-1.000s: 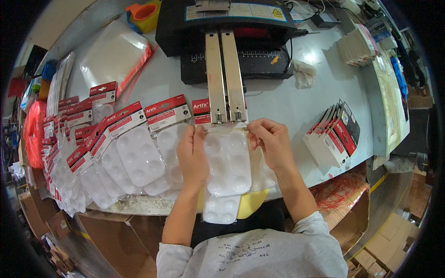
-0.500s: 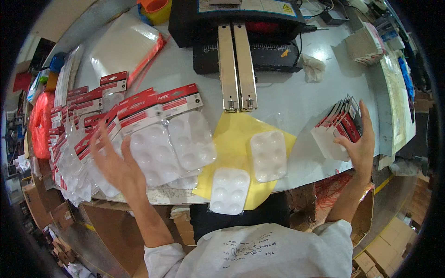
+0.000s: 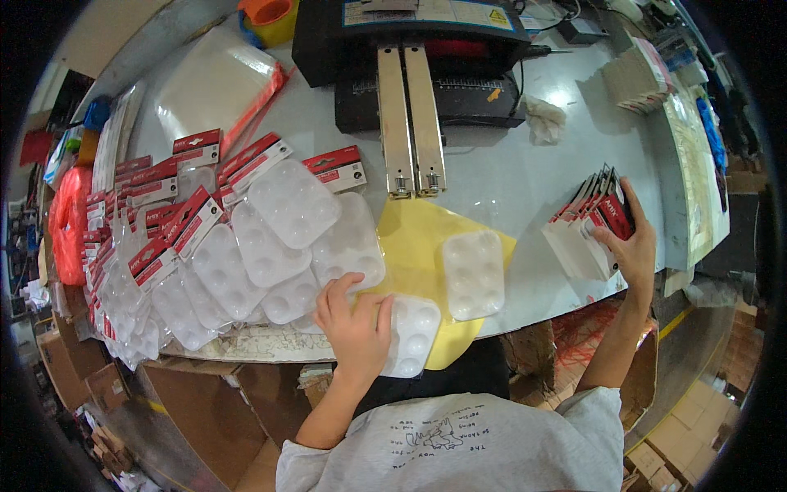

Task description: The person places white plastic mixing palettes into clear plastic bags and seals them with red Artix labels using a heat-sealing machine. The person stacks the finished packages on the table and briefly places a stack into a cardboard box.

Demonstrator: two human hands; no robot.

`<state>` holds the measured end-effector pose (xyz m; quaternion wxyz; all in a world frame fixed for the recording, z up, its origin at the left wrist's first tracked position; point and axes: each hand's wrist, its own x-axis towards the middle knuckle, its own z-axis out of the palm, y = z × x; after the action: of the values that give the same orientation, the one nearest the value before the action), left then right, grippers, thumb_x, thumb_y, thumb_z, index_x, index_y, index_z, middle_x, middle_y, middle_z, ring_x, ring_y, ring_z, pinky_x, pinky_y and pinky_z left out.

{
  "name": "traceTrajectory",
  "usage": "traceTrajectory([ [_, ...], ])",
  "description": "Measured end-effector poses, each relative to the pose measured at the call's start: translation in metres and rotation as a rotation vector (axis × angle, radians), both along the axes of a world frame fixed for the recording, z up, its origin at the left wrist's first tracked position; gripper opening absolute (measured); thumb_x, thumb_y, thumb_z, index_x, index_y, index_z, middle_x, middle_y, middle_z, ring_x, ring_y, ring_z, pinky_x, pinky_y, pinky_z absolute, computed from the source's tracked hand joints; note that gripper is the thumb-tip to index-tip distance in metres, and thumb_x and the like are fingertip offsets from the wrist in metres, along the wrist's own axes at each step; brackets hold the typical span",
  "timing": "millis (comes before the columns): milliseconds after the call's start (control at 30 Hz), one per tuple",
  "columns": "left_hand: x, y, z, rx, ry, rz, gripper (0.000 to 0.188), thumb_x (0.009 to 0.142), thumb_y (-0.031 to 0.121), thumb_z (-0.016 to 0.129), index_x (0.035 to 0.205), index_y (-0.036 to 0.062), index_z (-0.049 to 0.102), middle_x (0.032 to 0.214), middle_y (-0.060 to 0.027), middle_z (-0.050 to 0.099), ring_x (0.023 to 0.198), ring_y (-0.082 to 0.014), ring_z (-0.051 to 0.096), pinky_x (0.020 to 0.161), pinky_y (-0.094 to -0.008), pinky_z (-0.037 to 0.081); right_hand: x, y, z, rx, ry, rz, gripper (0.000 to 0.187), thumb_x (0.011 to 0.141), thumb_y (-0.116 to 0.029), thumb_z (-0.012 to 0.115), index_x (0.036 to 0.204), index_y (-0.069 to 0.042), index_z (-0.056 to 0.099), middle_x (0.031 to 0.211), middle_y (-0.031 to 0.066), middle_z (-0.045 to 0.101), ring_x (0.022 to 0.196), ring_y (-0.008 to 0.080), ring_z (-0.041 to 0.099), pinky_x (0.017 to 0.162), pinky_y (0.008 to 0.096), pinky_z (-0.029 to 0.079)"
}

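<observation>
**At the yellow sheet point(image 3: 414, 242): near palette point(image 3: 412, 332) by the left hand point(image 3: 357, 324), card stack point(image 3: 611, 215) by the right hand point(image 3: 633, 246)**

Near end of the yellow sheet: white near palette lying flat, its left side partly covered by the left hand. Long axis runs mostly front to back along the sheet, far end leaning a little to the right. Left hand comes at it from the left, so it meets a long side, not an end. Clearly the nearer hand; the right is well apart, off beyond the sheet's right side.

Left hand: fingers loosely bent and spread, thumb apart from them, thumb tip by the palette's upper left corner. Fingertips point away from the body, close to the pile of packed palettes point(image 3: 293, 203) left of the sheet. Whether they press on anything, cannot tell.

Right hand: wide, thumb on the front of the card stack, fingers round its right side. Stack stands fanned, to the right of the sheet. Cannot tell whether a single card is pinched.

On the sheet's right half: second palette point(image 3: 473, 275), long axis nearly straight away from the body, clear film showing past its far end. It sits between the two hands, nearer the left, apart from the near palette.

At the sheet's far tip: two metal bars point(image 3: 393, 123) end, reaching in from the back of the table point(image 3: 512, 184).
</observation>
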<state>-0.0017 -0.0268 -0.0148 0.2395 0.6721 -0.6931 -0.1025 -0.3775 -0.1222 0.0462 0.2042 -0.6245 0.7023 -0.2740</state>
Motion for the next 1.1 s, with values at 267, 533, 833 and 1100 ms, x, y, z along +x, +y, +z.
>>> traceTrajectory([
  [267, -0.01, -0.001, -0.001, 0.015, -0.04, 0.036, 0.019, 0.072, 0.011, 0.071, 0.082, 0.0038, 0.057, 0.105, -0.0124, 0.051, 0.093, -0.0332, 0.047, 0.078, -0.0409, 0.04, 0.007, 0.003, 0.001, -0.056, 0.18, -0.201, 0.059, 0.068, -0.027, 0.079, 0.12, -0.008, 0.058, 0.092, 0.011, 0.069, 0.081, 0.0148, 0.065, 0.078, 0.0282, 0.049],
  [533, -0.012, -0.001, 0.006, -0.045, 0.23, 0.0, 0.025, 0.068, 0.012, 0.074, 0.088, 0.0057, 0.06, 0.106, -0.0128, 0.05, 0.092, -0.0314, 0.046, 0.079, -0.041, 0.037, 0.057, 0.014, 0.022, -0.306, 0.244, -0.34, 0.048, 0.066, -0.019, 0.081, 0.109, -0.008, 0.064, 0.086, 0.0076, 0.068, 0.073, 0.0168, 0.063, 0.075, 0.0278, 0.048],
  [833, -0.014, -0.001, 0.002, -0.047, 0.113, -0.096, 0.021, 0.075, 0.01, 0.068, 0.09, 0.0035, 0.054, 0.108, -0.0112, 0.052, 0.094, -0.0303, 0.049, 0.081, -0.0422, 0.039, 0.109, 0.024, 0.028, -0.325, -0.056, -0.216, 0.053, 0.061, -0.004, 0.081, 0.111, -0.004, 0.062, 0.098, 0.007, 0.064, 0.079, 0.0124, 0.062, 0.072, 0.0243, 0.05],
  [1100, -0.017, -0.01, 0.026, 0.47, 1.144, 0.045, 0.011, 0.093, 0.004, 0.049, 0.101, -0.0018, 0.047, 0.09, -0.0146, 0.067, 0.077, -0.017, 0.063, 0.074, -0.0257, 0.047, 0.16, 0.018, 0.033, 0.056, -0.324, 0.47, 0.043, 0.072, -0.029, 0.076, 0.105, -0.004, 0.063, 0.09, 0.0129, 0.066, 0.077, 0.0261, 0.064, 0.071, 0.0302, 0.048],
])
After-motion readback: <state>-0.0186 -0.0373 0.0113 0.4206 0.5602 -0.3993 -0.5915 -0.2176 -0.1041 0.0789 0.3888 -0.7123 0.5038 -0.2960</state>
